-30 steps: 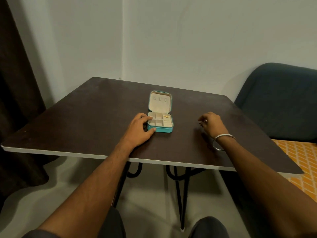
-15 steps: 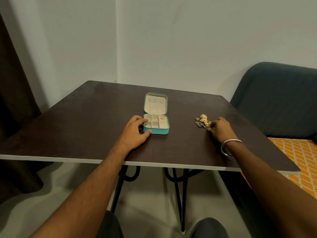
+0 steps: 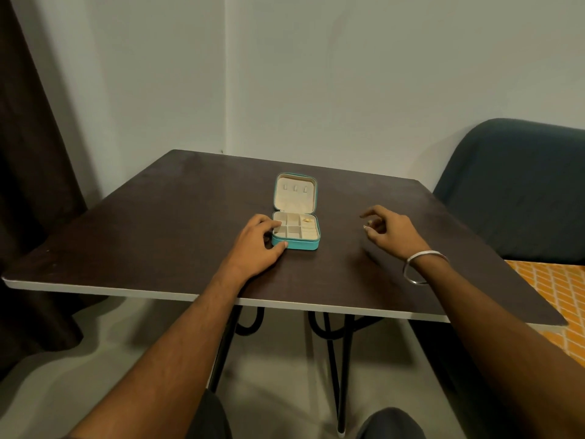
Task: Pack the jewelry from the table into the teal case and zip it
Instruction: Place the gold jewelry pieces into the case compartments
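Note:
The teal case [image 3: 296,245] lies open in the middle of the dark table [image 3: 164,236], its cream lid [image 3: 294,193] tilted back. A small gold piece [image 3: 306,220] sits in the back right compartment. The other compartments look empty. My left hand [image 3: 258,245] grips the case's front left corner, thumb on the front wall and fingers on the left rim. To the right of the case, my right hand [image 3: 391,231] hovers just above the table, with a small pale jewelry piece [image 3: 369,223] pinched in its fingertips. The hand hides any other jewelry on the table.
A dark blue cushioned seat [image 3: 519,185] stands at the right beyond the table. An orange patterned cloth [image 3: 560,293] lies below it. A dark curtain [image 3: 28,153] hangs at the left. The table's white front edge [image 3: 285,301] is close to my body.
My right hand has lifted off the table and shifted left over where the jewelry pile lay, now pinching a small piece. The pile is no longer visible. My left hand stays on the case.

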